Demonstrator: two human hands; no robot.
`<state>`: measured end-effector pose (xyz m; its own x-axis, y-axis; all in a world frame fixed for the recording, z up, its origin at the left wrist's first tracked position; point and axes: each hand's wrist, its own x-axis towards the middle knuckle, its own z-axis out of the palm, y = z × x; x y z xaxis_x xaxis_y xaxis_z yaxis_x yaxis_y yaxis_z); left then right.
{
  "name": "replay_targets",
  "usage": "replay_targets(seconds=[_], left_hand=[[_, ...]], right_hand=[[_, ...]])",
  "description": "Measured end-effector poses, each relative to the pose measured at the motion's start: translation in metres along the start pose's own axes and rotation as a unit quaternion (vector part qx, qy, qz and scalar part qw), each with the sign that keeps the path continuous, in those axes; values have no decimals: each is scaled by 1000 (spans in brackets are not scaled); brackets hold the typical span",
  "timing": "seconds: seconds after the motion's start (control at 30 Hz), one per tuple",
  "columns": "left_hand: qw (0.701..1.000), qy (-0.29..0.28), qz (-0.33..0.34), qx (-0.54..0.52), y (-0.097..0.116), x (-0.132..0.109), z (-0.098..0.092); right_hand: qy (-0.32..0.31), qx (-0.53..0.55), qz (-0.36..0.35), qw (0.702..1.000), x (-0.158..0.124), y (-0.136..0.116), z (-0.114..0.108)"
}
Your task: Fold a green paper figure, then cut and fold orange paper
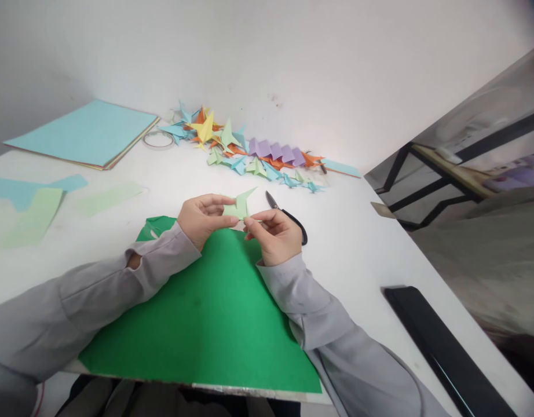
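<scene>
Both my hands hold one small pale green folded paper figure (240, 205) just above the far edge of a large green sheet (206, 318). My left hand (204, 217) pinches its left side with thumb and fingers. My right hand (275, 233) pinches its lower right corner, fingers closed. A pointed tip of the figure sticks up to the right. Black-handled scissors (288, 215) lie on the white table (358, 243) right behind my right hand.
A row of several coloured folded paper figures (249, 153) lies at the back by the wall, next to a tape roll (158, 139). A stack of coloured paper (87, 133) sits far left, paper offcuts (32, 202) nearer. A black flat object (441, 347) lies at the right edge.
</scene>
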<state>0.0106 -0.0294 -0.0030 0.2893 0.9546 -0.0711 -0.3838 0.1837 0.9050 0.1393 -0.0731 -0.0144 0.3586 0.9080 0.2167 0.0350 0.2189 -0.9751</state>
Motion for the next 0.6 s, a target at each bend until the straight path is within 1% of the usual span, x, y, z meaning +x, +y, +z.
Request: replay_targets(seconds=[0.1, 0.23, 0.5, 0.6], left_hand=[[1000, 4, -10, -8, 2, -1, 1], [1000, 4, -7, -6, 3, -1, 1], [999, -9, 31, 25, -1, 2, -2], [999, -12, 35, 31, -2, 2, -3]], right_hand=[[3, 4, 1, 1000, 1, 1, -1], [0, 14, 5, 1000, 2, 1, -1], [0, 31, 10, 999, 0, -3, -1], [-4, 42, 19, 999, 0, -2, -1]])
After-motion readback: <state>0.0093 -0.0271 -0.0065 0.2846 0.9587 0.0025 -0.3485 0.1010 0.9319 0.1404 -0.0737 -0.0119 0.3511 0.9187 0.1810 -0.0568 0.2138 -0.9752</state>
